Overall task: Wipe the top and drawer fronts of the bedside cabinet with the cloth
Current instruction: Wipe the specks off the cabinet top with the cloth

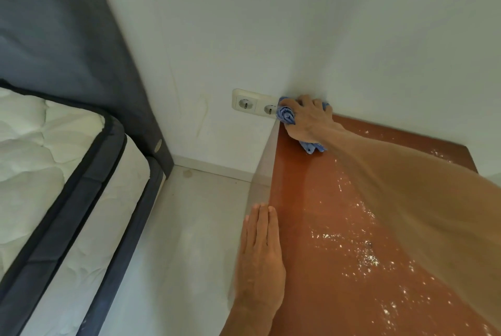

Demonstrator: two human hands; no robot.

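— Reddish-brown and glossy: that is the top of the bedside cabinet (311,227), which fills the lower right of the view.

— Is the surface clean?

— No. White specks (368,257) lie scattered over it, thickest toward the front and right. The strip along its left edge shows few of them.

— Where is the cloth?

— The blue cloth (286,114) is bunched at the far left corner of the top, right against the white wall (271,24). The right hand (309,118) grips it with fingers curled over it. Folds stick out on both sides of that hand. The bare arm reaches across the top from the right.

— And the other one?

— The left hand (260,249) lies flat on the near left edge of the top. Its fingers are straight and close together, and it holds nothing. The two hands are well apart.

— What about the room?

— A double socket plate (252,104) sits on the wall just left of the cloth, and the cloth overlaps its right end. A pale floor (176,227) runs between the cabinet and the bed, with a white skirting board (217,167) at the foot of the wall. At left there is a white quilted mattress (40,146) with dark edging, and behind it a dark grey headboard (54,24).

— The drawer fronts?

— Out of view. Only the cabinet's pale left side panel (267,162) shows.
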